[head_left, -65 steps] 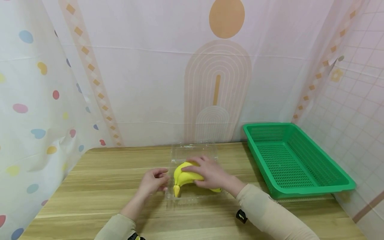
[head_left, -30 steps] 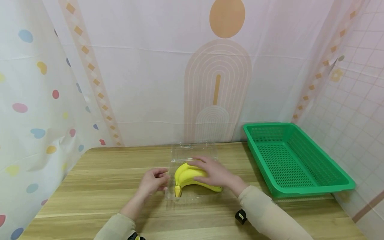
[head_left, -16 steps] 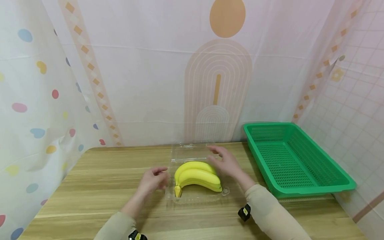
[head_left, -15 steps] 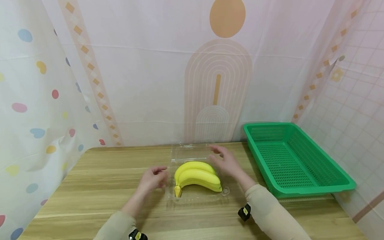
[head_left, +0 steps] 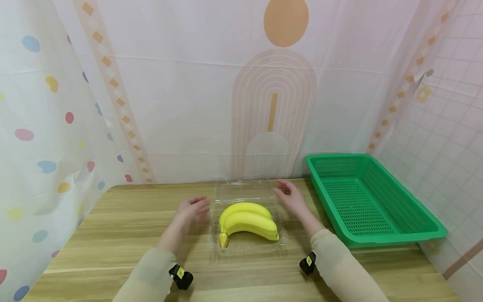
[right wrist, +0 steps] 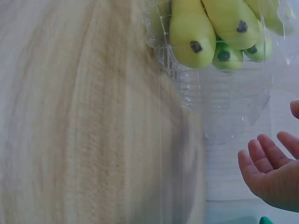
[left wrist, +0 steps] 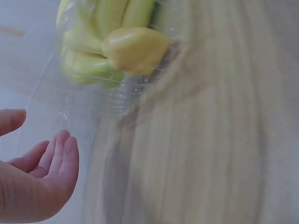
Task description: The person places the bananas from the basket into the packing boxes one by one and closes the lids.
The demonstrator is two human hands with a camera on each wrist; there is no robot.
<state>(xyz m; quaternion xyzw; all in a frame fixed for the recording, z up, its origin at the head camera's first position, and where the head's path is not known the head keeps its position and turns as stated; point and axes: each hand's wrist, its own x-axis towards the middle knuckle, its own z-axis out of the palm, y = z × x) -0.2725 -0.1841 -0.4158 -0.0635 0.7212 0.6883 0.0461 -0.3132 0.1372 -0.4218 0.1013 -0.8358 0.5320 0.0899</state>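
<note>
A bunch of yellow bananas (head_left: pixel 249 220) lies in a clear plastic clamshell box (head_left: pixel 245 250), its stem end at the near left. The box's transparent lid (head_left: pixel 245 191) is folded back toward the curtain. My left hand (head_left: pixel 191 209) hovers just left of the box with fingers loosely bent and nothing in them. On the other side, my right hand (head_left: pixel 292 199) is beside the lid's right edge, thumb and fingers apart. In the right wrist view the dark banana tips (right wrist: pixel 195 46) show through the box wall, with the fingers (right wrist: pixel 261 156) away from them.
A green plastic basket (head_left: pixel 354 201) stands on the right of the wooden table (head_left: pixel 151 226). Behind the table hangs a patterned curtain (head_left: pixel 188 105). Black wrist cameras are strapped at both sleeves.
My right hand has let go of the bananas and moved right and back to beside the lid. The left hand has drawn slightly away from the box and moved further back.
</note>
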